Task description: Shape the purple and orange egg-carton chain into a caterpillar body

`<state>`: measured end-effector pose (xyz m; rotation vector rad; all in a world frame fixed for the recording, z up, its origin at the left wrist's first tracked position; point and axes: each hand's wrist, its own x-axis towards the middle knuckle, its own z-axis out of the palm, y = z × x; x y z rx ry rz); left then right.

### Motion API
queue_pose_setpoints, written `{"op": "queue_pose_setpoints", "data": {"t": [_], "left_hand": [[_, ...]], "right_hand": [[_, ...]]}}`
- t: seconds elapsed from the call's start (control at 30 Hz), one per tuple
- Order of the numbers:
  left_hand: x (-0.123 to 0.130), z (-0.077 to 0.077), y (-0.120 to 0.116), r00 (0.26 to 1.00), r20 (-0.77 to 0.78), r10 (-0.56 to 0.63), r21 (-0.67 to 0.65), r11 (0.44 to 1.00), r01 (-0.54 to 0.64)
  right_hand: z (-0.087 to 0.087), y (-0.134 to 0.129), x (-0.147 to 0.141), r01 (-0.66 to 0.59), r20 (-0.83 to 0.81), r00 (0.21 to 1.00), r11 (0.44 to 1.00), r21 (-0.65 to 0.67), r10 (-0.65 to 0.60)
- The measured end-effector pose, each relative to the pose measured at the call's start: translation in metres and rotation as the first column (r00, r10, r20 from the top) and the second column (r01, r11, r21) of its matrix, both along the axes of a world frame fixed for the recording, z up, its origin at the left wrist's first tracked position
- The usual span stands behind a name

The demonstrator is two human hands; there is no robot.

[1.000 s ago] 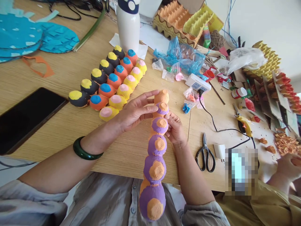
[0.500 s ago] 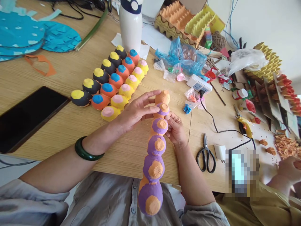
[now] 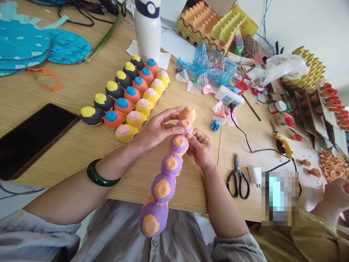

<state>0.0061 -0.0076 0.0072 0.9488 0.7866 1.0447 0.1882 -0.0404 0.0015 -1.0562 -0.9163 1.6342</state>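
Note:
A bumpy strip of egg-carton cups (image 3: 171,163), covered in purple with orange round patches, runs from my hands down toward my shirt. Its far end cup is all orange. My left hand (image 3: 158,125) grips that far part from the left, thumb on the top purple cup. From the right, my right hand (image 3: 200,145) pinches the strip just below, with thumb and fingers closed at its edge. Left of my hands lie three similar strips side by side: a black one with yellow tops (image 3: 114,89), an orange one with blue tops (image 3: 132,95) and a yellow one with pink tops (image 3: 144,105).
Black phone (image 3: 35,138) at left, white bottle (image 3: 148,31) behind the strips. Scissors (image 3: 238,178), a power strip (image 3: 228,97), a blue plastic bag (image 3: 207,65) and egg trays (image 3: 201,25) stand or lie to the right. Another person's hand (image 3: 334,196) is at the right edge.
The near end of the purple strip has swung to the left and tilted, with both hands still on its far part. The view has shifted slightly.

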Motion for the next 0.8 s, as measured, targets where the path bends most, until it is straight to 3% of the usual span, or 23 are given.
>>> {"op": "queue_pose_setpoints", "data": {"t": [0.23, 0.6, 0.8], "left_hand": [[-0.005, 0.006, 0.004, 0.99, 0.055, -0.127, -0.058, 0.99, 0.13], [-0.017, 0.006, 0.011, 0.972, -0.18, -0.153, 0.06, 0.984, 0.166], [-0.016, 0.01, 0.011, 0.97, -0.186, -0.157, 0.008, 0.987, 0.161]], "right_hand": [[0.001, 0.0, -0.001, -0.01, -0.003, 1.0, 0.999, -0.03, 0.01], [-0.005, -0.005, -0.002, -0.007, 0.127, 0.992, 0.997, 0.073, -0.002], [-0.005, -0.006, -0.003, 0.005, 0.121, 0.993, 0.997, 0.083, -0.015]]}}
